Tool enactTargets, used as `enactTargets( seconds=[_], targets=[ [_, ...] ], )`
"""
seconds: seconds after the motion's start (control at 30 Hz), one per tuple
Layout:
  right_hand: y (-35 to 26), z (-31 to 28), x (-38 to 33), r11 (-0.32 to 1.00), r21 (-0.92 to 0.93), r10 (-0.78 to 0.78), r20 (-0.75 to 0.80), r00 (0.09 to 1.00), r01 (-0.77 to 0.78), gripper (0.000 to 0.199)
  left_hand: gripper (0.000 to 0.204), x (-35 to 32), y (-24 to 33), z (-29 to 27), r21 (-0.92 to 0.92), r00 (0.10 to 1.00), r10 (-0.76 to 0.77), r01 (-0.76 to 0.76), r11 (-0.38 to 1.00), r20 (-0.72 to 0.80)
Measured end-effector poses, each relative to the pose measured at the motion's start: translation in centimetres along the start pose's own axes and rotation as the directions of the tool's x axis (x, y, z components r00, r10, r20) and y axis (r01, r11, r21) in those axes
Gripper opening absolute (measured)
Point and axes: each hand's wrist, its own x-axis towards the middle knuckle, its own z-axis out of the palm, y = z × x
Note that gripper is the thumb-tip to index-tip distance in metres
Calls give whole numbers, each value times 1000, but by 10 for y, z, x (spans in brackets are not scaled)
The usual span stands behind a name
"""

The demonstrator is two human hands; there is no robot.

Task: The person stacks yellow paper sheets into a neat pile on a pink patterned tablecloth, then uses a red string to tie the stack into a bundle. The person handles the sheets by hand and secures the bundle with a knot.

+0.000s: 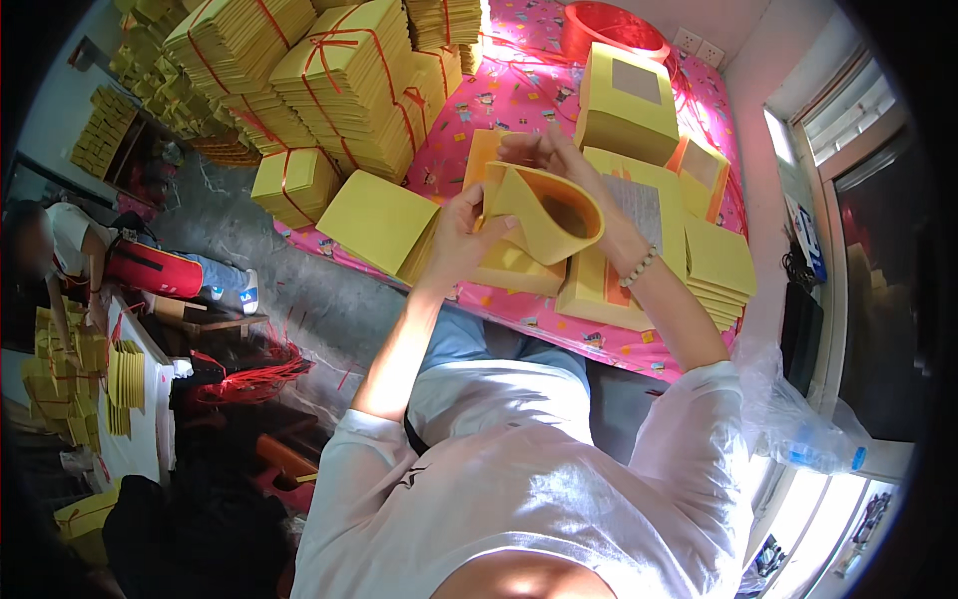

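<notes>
A yellow paper sheet or thin stack [524, 215], bent round into a loop with a pointed flap, is held up in front of me. My left hand [465, 240] pinches its left side, the thumb lying over the flap. Behind its far side is my right hand [564, 165], fingers bent round the paper and partly hidden by it; a beaded bracelet is on that wrist. Beneath the hands are yellow paper stacks [514, 275] and an orange-edged piece [481, 150]. Close by on the left, a flat yellow stack [379, 222] reaches the table's near edge.
On the pink patterned tablecloth [489, 105] stand tall bundles [344, 85] tied with red string. At right are more yellow stacks [627, 100]; a red basin [611, 35] sits behind. Another person [75, 240] works at a white table [135, 439] on the left.
</notes>
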Motion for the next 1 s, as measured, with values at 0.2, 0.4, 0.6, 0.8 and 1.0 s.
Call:
enactTargets(
  seconds=[0.2, 0.4, 0.6, 0.8, 1.0],
  targets=[
    [-22, -11, -30, 997, 55, -52, 32, 998, 50, 69, 35, 5, 14, -3, -265, 987, -141, 115, 957, -80],
    [-13, -13, -35, 873, -485, -98, -61, 993, 57, 58, 42, 15, 10, 0, -338, 976, -213, 184, 923, -52],
    [-4, -16, -30, 839, -508, -264, -70, 962, 194, 55, 46, 19, 11, 9, -214, 988, -128, 106, 971, -91],
    [14, -19, -33, 776, -580, -300, 5, 954, 247, 58, 49, 12, -26, 7, 29, 982, 122, -119, 992, -141],
    [15, -17, -35, 772, -594, -299, -26, 954, 226, 61, 49, 8, -36, 13, 35, 973, 153, -149, 988, -172]
  ],
)
